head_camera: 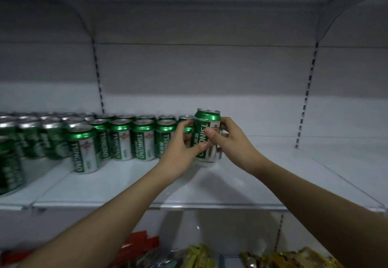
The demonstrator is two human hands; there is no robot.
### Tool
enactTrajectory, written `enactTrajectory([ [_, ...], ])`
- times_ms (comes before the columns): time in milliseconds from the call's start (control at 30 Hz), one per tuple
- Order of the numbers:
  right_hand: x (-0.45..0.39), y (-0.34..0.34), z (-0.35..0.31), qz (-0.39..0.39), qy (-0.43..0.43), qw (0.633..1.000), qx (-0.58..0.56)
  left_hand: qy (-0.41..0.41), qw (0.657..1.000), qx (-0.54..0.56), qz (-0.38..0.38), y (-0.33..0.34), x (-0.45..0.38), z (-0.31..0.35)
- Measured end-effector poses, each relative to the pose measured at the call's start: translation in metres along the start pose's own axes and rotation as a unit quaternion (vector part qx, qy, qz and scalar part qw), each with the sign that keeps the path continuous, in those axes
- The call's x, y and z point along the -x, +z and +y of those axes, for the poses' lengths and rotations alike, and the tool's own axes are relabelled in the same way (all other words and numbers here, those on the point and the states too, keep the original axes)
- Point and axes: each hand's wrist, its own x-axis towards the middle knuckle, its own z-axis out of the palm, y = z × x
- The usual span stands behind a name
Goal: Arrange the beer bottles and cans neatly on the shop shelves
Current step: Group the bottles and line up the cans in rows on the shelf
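Rows of green beer cans (122, 139) stand on the left part of the white shelf (262, 175), one can (84, 149) nearer than the rest. Just right of the rows, both hands hold one upright green can (206, 125): the left hand (180, 152) curls round its left side, the right hand (230, 141) grips its right side, thumb across the label. Snack packets (199, 256) lie on the shelf below.

green Tsingtao can (206, 135) | upright, slightly tilted | on white shelf (262, 173) | right of can rows (121, 139)
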Motion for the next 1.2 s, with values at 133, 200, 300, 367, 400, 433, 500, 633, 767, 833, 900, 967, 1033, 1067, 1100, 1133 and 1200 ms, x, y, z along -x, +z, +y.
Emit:
enactTrajectory([
  [133, -0.008, 0.061, 0.002, -0.040, -0.013, 0.998, -0.042, -0.035, 0.997, -0.043, 0.048, -0.053, 0.025, -0.017],
  [200, -0.012, 0.090, 0.003, -0.061, -0.013, 0.998, -0.028, -0.046, 0.994, -0.068, 0.070, -0.077, 0.038, -0.025],
  [300, -0.018, 0.130, 0.004, -0.090, -0.004, 0.995, -0.032, -0.066, 0.987, -0.101, 0.106, -0.106, 0.054, -0.036],
  [367, -0.021, 0.154, 0.004, -0.112, -0.009, 0.993, -0.033, -0.083, 0.978, -0.139, 0.134, -0.123, 0.060, -0.045],
  [400, -0.024, 0.165, 0.005, -0.118, -0.013, 0.992, -0.031, -0.090, 0.972, -0.158, 0.149, -0.131, 0.061, -0.050],
  [433, -0.025, 0.175, 0.005, -0.119, -0.015, 0.992, -0.029, -0.098, 0.967, -0.171, 0.162, -0.139, 0.062, -0.055],
  [500, -0.029, 0.194, 0.006, -0.106, -0.020, 0.994, -0.018, -0.106, 0.960, -0.175, 0.189, -0.149, 0.065, -0.063],
  [633, -0.035, 0.214, 0.011, -0.075, -0.028, 0.997, 0.015, -0.131, 0.941, -0.194, 0.243, -0.154, 0.063, -0.071],
  [767, -0.044, 0.216, 0.020, -0.104, -0.007, 0.994, 0.044, -0.156, 0.917, -0.227, 0.288, -0.152, 0.058, -0.073],
  [833, -0.046, 0.216, 0.023, -0.111, -0.018, 0.991, 0.072, -0.150, 0.904, -0.248, 0.315, -0.147, 0.059, -0.069],
  [900, -0.044, 0.216, 0.023, -0.114, -0.032, 0.989, 0.088, -0.159, 0.885, -0.293, 0.325, -0.140, 0.064, -0.066],
  [967, -0.039, 0.216, 0.023, -0.114, -0.035, 0.989, 0.091, -0.171, 0.873, -0.321, 0.325, -0.137, 0.069, -0.065],
  [1033, -0.036, 0.216, 0.024, -0.113, -0.028, 0.989, 0.094, -0.182, 0.864, -0.351, 0.312, -0.137, 0.071, -0.067],
  [1067, -0.035, 0.215, 0.025, -0.115, -0.023, 0.988, 0.096, -0.181, 0.858, -0.379, 0.297, -0.137, 0.072, -0.068],
  [1100, -0.035, 0.214, 0.024, -0.117, -0.019, 0.988, 0.100, -0.170, 0.851, -0.413, 0.276, -0.138, 0.071, -0.070],
  [1133, -0.036, 0.213, 0.023, -0.118, -0.017, 0.988, 0.098, -0.152, 0.844, -0.449, 0.251, -0.139, 0.070, -0.070],
  [1200, -0.037, 0.213, 0.020, -0.122, -0.016, 0.988, 0.090, -0.110, 0.832, -0.511, 0.189, -0.150, 0.071, -0.066],
])
